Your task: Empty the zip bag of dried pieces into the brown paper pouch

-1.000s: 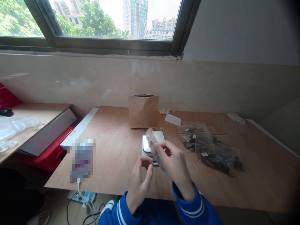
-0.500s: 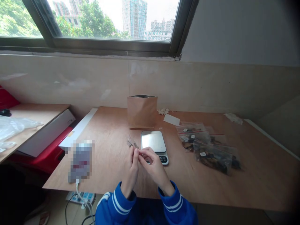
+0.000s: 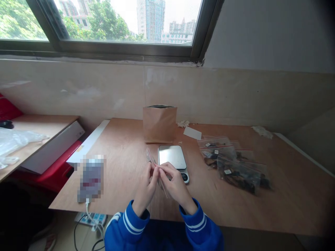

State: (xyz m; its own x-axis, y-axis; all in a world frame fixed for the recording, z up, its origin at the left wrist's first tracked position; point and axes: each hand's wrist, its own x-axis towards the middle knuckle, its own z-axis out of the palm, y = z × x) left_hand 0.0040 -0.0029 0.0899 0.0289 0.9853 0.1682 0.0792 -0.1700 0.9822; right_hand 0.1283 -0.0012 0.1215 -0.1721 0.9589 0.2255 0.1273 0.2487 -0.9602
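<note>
Both hands are shifting slightly right; left hand [image 3: 146, 188] and right hand [image 3: 174, 184] are pinching the small clear zip bag [image 3: 151, 158], light and limp, between fingertips at its top edge.

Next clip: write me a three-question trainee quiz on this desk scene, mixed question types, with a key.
1. True or false: both hands pinch the small clear zip bag above the wooden table.
2. Multiple choice: what stands directly behind the digital scale?
A. a red box
B. a brown paper pouch
C. a white card
3. Fill the gap: the pile of filled clear bags lies to the ___ of the scale.

Key:
1. True: the left hand and right hand meet on it, fingertips together.
2. B: the brown paper pouch, upright with its top open.
3. Right.
</note>
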